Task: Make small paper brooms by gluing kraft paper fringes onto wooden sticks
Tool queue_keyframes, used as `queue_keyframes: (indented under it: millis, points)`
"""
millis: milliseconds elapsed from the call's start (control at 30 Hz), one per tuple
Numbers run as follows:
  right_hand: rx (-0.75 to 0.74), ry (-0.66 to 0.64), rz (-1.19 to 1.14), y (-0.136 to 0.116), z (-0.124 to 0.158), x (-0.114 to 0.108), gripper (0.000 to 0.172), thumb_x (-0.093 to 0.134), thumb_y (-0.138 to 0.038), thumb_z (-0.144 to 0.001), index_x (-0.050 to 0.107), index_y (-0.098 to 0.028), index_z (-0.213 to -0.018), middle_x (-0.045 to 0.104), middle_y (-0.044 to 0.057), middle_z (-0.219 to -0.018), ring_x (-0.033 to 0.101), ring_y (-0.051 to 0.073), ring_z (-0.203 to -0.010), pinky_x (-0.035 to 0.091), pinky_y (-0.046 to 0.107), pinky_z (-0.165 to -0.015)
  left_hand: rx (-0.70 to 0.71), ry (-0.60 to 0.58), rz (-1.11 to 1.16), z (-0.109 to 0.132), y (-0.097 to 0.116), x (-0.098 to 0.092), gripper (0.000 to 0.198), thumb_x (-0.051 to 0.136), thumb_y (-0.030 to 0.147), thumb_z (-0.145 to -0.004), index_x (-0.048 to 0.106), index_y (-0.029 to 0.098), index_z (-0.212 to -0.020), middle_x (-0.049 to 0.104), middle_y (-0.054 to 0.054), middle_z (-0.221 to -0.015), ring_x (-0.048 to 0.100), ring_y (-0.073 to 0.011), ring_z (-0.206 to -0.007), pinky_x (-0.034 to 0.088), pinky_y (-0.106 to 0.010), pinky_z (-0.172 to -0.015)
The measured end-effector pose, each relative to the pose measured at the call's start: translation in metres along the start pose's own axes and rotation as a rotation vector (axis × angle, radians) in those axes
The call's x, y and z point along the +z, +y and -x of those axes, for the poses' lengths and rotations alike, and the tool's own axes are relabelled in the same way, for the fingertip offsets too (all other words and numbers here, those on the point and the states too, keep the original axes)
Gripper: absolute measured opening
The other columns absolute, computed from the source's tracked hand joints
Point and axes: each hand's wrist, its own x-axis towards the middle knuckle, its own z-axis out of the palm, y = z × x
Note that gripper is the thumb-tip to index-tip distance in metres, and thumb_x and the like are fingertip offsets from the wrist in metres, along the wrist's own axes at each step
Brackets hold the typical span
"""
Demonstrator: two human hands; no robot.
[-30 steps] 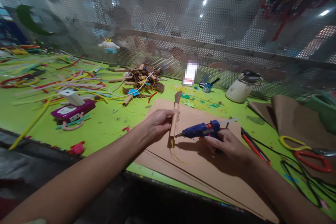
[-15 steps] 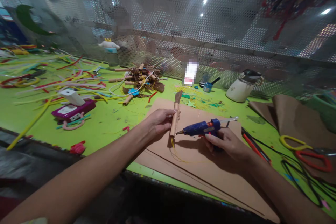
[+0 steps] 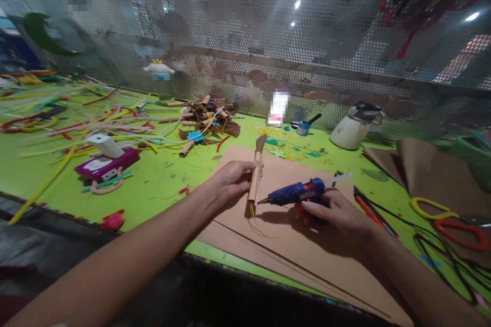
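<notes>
My left hand [image 3: 238, 180] is closed around a small brown paper roll [image 3: 255, 176] with a fringed, flared top and yellow string hanging from its lower end. In my right hand [image 3: 337, 210] is a blue glue gun [image 3: 297, 191], a clear glue stick poking out of its back. The nozzle points left, close beside the lower edge of the roll; I cannot tell whether they touch. Under both hands lies a sheet of brown paper [image 3: 307, 255] on the green table.
A pile of similar paper rolls [image 3: 207, 115] sits at the back, beside coloured pipe cleaners [image 3: 111, 125]. Left is a purple power strip [image 3: 107, 166]. On the right are scissors [image 3: 460, 232], a black cable [image 3: 441, 260], a white kettle [image 3: 353, 127] and folded brown paper [image 3: 425, 168]. Behind stands a perforated metal panel [image 3: 238, 41].
The glue gun has tilted slightly, its nozzle shifting a little lower at the roll's end. My left hand and the paper roll stay almost in place.
</notes>
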Motion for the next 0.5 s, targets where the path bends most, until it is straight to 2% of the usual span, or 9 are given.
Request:
queue_keyframes:
  millis: [267, 500]
  points:
    - [0.01, 0.046, -0.127, 0.0045, -0.0034, 0.0046, 0.026, 0.064, -0.039, -0.079, 0.063, -0.014, -0.081, 0.056, 0.004, -0.072, 0.05, 0.014, -0.066, 0.045, 0.035, -0.069, 0.012, 0.004, 0.01, -0.0005, -0.0001, 0.0006, 0.013, 0.051, 0.007, -0.081, 0.06, 0.005, -0.09, 0.061, -0.008, -0.068, 0.058, -0.0128, -0.057, 0.051, -0.024, -0.057]
    - [-0.015, 0.025, -0.042, 0.006, -0.0037, 0.0029, 0.028, 0.061, -0.04, -0.081, 0.061, -0.012, -0.076, 0.054, 0.004, -0.069, 0.048, 0.013, -0.063, 0.04, 0.03, -0.06, 0.001, 0.017, 0.008, 0.0009, 0.0002, 0.0005, 0.013, 0.05, 0.008, -0.082, 0.061, 0.004, -0.089, 0.061, -0.008, -0.067, 0.056, -0.0125, -0.058, 0.05, -0.024, -0.06]
